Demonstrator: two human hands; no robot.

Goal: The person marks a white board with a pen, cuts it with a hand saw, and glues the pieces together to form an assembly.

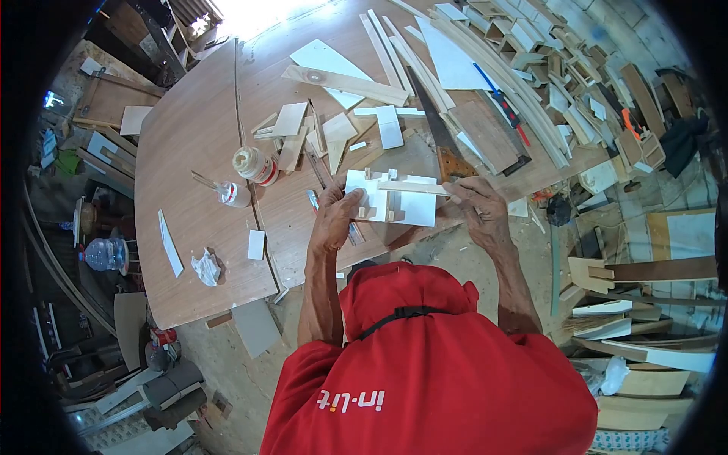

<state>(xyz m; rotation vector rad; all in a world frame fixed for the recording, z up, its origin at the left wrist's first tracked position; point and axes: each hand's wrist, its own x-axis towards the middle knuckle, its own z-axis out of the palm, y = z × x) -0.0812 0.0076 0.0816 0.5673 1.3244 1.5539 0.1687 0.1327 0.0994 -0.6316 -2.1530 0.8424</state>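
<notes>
A small white panel (pixel 417 211) with several little wooden blocks on it is in front of me at the table's near edge. My left hand (pixel 335 218) grips its left end, thumb on top. My right hand (pixel 479 208) pinches the right end of a thin wooden strip (pixel 413 187) that lies across the panel. Whether those fingers also touch the panel is hard to see. Just beyond my right hand is a handsaw (pixel 434 121) with a wooden handle. Pencil-like tools and a ruler partly show beside my left hand.
The brown table (pixel 189 136) bears an open glue jar (pixel 256 167), a white pot (pixel 233 195) with sticks, crumpled plastic (pixel 206 267) and loose wood offcuts (pixel 291 119). Long strips (pixel 500 83) and a blue-and-red tool (pixel 504 106) lie at the right. Stacked wood (pixel 576 114) crowds the wall.
</notes>
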